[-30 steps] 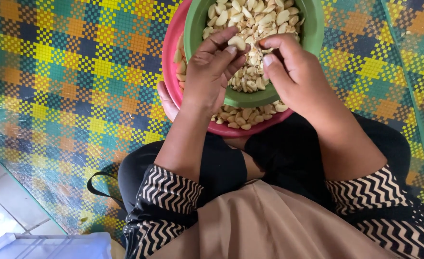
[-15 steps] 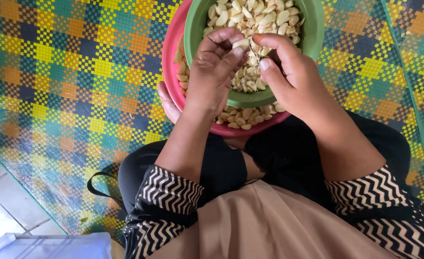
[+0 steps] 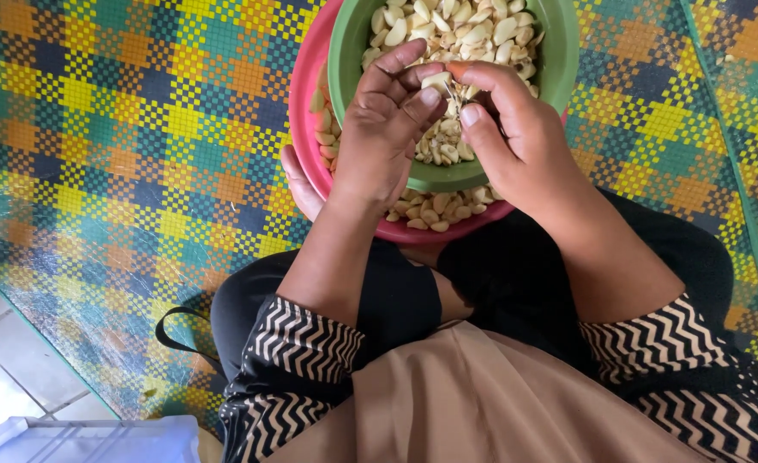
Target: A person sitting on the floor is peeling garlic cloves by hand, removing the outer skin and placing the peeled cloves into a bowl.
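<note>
Both hands' fingers pinch one clove (image 3: 437, 82) over green bowl (image 3: 559, 69), frame top: small, light, firm; likely slippery; grip sides.

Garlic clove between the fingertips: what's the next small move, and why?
Probably pull the skin off with the right hand while the left hand pinches the clove. Both hands meet on it above the green bowl, so bits would fall inside.

The left hand (image 3: 388, 129) has been turned over the green bowl (image 3: 559, 69), so its thumb now meets the right hand (image 3: 516, 129). One pale clove (image 3: 436, 82) is now pinched between both hands.
</note>
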